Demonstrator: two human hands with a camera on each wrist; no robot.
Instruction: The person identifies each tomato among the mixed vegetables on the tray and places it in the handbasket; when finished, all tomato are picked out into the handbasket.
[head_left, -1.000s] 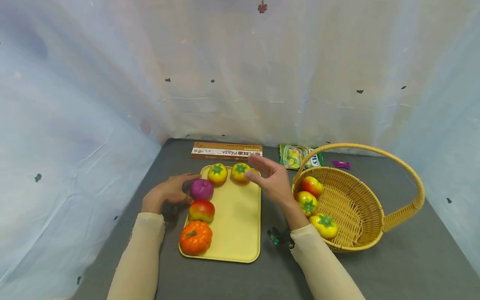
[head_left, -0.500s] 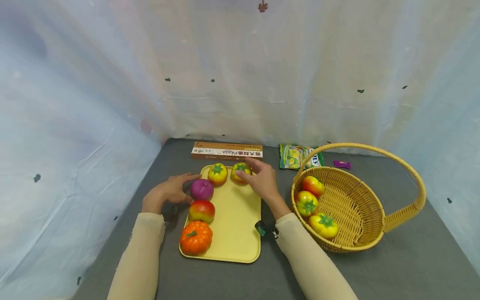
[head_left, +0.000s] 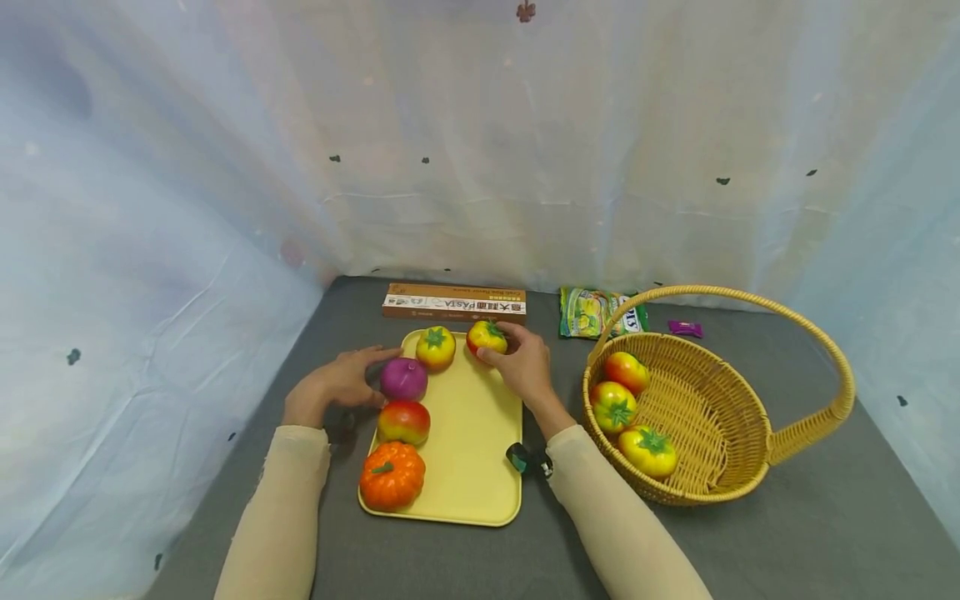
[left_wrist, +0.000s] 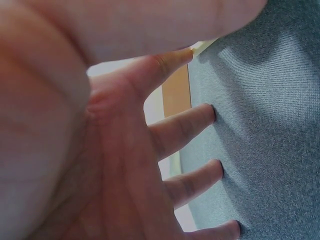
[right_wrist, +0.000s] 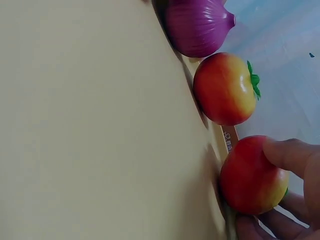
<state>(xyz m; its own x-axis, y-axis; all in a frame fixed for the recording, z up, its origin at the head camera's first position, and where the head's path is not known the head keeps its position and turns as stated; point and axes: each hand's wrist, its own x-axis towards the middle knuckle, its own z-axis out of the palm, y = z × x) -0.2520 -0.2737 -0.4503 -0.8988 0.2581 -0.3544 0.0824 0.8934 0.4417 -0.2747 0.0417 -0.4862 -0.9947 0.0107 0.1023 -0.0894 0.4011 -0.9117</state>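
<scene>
My right hand [head_left: 527, 364] grips a red-and-yellow toy tomato [right_wrist: 250, 175] with a green leafy top, thumb on one side and fingers round the other. It is at the far right corner of the yellow tray [head_left: 472, 467]. My left hand [head_left: 339, 383] rests at the tray's left edge beside a purple onion [head_left: 403, 380]. In the left wrist view its fingers are spread, fingertips on the grey cloth. A second tomato [head_left: 436, 348] sits at the tray's far edge. Down the left side lie a red-and-yellow fruit [head_left: 403, 422] and an orange pumpkin [head_left: 392, 476].
A wicker basket [head_left: 738, 400] with a tall handle stands at the right, holding several red-and-yellow toy fruits. Behind the tray lie a pasta box [head_left: 453, 302], a green snack packet [head_left: 581, 312] and a small purple wrapped sweet [head_left: 686, 329].
My right hand has moved left to the far right tomato and taken hold of it; the tomato has tipped slightly. The left hand has stayed in place.
</scene>
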